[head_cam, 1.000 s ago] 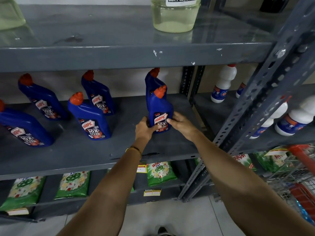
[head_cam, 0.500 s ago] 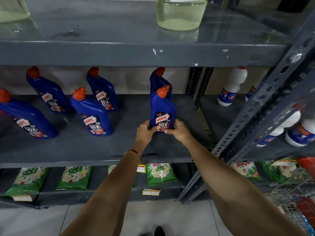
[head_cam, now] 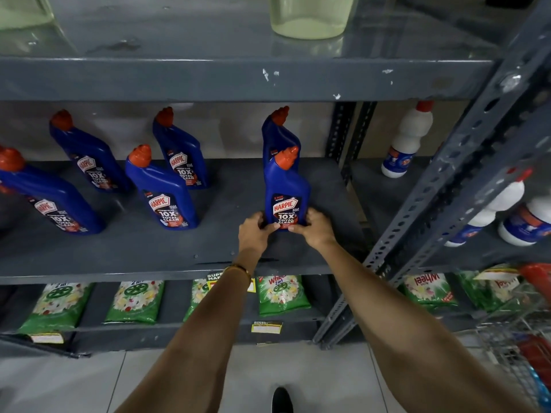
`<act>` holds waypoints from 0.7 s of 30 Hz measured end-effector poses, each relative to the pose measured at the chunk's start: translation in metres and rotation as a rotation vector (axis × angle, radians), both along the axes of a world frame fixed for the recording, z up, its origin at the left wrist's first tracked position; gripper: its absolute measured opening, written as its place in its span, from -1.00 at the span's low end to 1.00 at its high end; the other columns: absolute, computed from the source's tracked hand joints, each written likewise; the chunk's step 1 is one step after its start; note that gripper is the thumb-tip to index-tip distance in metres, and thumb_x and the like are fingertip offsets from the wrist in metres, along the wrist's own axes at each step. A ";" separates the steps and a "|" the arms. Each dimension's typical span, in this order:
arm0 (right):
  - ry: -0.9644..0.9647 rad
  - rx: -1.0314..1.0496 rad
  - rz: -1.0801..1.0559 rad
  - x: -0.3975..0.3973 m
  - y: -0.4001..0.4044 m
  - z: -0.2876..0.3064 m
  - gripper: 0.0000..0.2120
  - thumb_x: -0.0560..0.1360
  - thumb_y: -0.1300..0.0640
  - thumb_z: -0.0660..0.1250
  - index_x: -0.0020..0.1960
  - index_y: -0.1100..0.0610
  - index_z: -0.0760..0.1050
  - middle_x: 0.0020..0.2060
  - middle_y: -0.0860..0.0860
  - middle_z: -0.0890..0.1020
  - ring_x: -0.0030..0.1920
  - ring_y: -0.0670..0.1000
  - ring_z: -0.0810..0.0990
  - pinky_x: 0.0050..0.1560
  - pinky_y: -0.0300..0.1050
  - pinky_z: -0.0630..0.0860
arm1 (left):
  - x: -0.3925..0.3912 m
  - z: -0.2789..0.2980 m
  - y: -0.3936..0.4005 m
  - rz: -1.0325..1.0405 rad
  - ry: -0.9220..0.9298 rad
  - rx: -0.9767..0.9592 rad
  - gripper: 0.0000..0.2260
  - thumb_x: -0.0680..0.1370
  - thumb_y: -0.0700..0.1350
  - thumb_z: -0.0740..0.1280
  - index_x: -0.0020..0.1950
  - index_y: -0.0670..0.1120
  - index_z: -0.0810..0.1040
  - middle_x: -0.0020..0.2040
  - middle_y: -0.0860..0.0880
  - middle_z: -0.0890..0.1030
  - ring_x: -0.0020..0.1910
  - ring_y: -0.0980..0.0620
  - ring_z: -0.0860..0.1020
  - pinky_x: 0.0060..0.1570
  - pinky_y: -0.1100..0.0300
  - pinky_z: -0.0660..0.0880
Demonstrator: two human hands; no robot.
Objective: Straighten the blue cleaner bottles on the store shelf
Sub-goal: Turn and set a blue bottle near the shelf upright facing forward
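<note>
Several blue cleaner bottles with orange-red caps stand on the grey middle shelf [head_cam: 149, 254]. The front right bottle [head_cam: 285, 189] stands upright with its label facing me. My left hand [head_cam: 254, 234] grips its lower left side and my right hand [head_cam: 314, 229] grips its lower right side. A second bottle [head_cam: 278, 135] stands directly behind it, partly hidden. To the left stand a front bottle [head_cam: 162, 192], a back bottle [head_cam: 182, 153], another back bottle [head_cam: 88, 153] and a far-left bottle [head_cam: 50, 198].
White bottles [head_cam: 407, 141] stand on the neighbouring shelf to the right, behind a slotted grey upright [head_cam: 447, 186]. Green detergent packs [head_cam: 281, 295] lie on the lower shelf. A clear jar of yellowish liquid [head_cam: 310, 16] sits on the top shelf. A wire cart [head_cam: 524, 347] stands at the lower right.
Both hands have closed in on the base of the front right bottle, which now stands squarely in front of the one behind. My view has shifted slightly left and down.
</note>
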State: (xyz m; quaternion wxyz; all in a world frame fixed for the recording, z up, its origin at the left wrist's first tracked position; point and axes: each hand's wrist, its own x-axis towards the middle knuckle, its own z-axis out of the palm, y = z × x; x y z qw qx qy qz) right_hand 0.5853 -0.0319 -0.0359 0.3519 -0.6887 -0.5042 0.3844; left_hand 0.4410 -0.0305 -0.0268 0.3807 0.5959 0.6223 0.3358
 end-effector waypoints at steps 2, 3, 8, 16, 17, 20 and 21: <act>-0.011 -0.004 0.006 0.000 -0.009 0.000 -0.55 0.31 0.25 0.49 0.17 0.19 0.49 0.11 0.15 0.64 0.13 0.12 0.60 0.23 0.11 0.50 | -0.003 0.000 -0.008 -0.012 0.014 0.005 -0.67 0.41 -0.16 0.44 0.11 -0.27 0.53 0.09 -0.25 0.63 0.07 -0.17 0.59 0.08 0.06 0.50; -0.016 -0.007 0.008 0.000 -0.014 0.000 -0.55 0.32 0.25 0.49 0.18 0.19 0.49 0.12 0.15 0.64 0.14 0.11 0.59 0.23 0.09 0.50 | -0.004 0.000 -0.013 -0.013 0.013 0.004 -0.67 0.40 -0.16 0.44 0.10 -0.27 0.53 0.09 -0.25 0.64 0.07 -0.17 0.59 0.09 0.05 0.51; -0.070 0.010 0.012 -0.003 -0.039 0.002 -0.56 0.31 0.24 0.50 0.16 0.22 0.49 0.09 0.16 0.65 0.10 0.12 0.61 0.18 0.02 0.52 | -0.010 -0.002 -0.034 -0.022 -0.008 -0.008 -0.65 0.39 -0.15 0.46 0.11 -0.25 0.53 0.08 -0.24 0.65 0.06 -0.15 0.61 0.13 0.00 0.53; -0.115 0.028 0.011 -0.006 -0.063 0.000 -0.54 0.31 0.25 0.50 0.17 0.27 0.47 0.10 0.21 0.64 0.13 0.16 0.60 0.21 0.08 0.50 | -0.013 0.000 -0.057 -0.033 -0.020 -0.022 -0.61 0.39 -0.17 0.46 0.15 -0.27 0.51 0.09 -0.26 0.64 0.08 -0.17 0.60 0.16 -0.02 0.52; -0.117 0.025 0.009 -0.006 -0.064 0.001 -0.54 0.32 0.25 0.49 0.18 0.27 0.47 0.11 0.21 0.63 0.13 0.16 0.59 0.20 0.07 0.50 | -0.013 0.000 -0.058 -0.034 -0.012 -0.021 -0.61 0.38 -0.17 0.46 0.15 -0.27 0.51 0.09 -0.26 0.64 0.08 -0.17 0.60 0.16 -0.03 0.52; -0.118 0.016 0.014 -0.007 -0.065 0.004 -0.53 0.33 0.26 0.48 0.20 0.27 0.45 0.12 0.21 0.63 0.14 0.17 0.59 0.21 0.04 0.49 | -0.013 0.001 -0.059 -0.033 -0.007 -0.025 -0.60 0.39 -0.16 0.46 0.17 -0.26 0.50 0.11 -0.25 0.63 0.09 -0.17 0.59 0.17 -0.04 0.52; -0.119 0.012 0.018 -0.007 -0.065 0.005 -0.52 0.33 0.26 0.48 0.21 0.27 0.45 0.13 0.21 0.63 0.14 0.17 0.59 0.20 0.03 0.48 | -0.013 0.001 -0.059 -0.033 -0.009 -0.028 -0.60 0.39 -0.16 0.46 0.17 -0.26 0.50 0.11 -0.25 0.63 0.10 -0.17 0.59 0.17 -0.03 0.52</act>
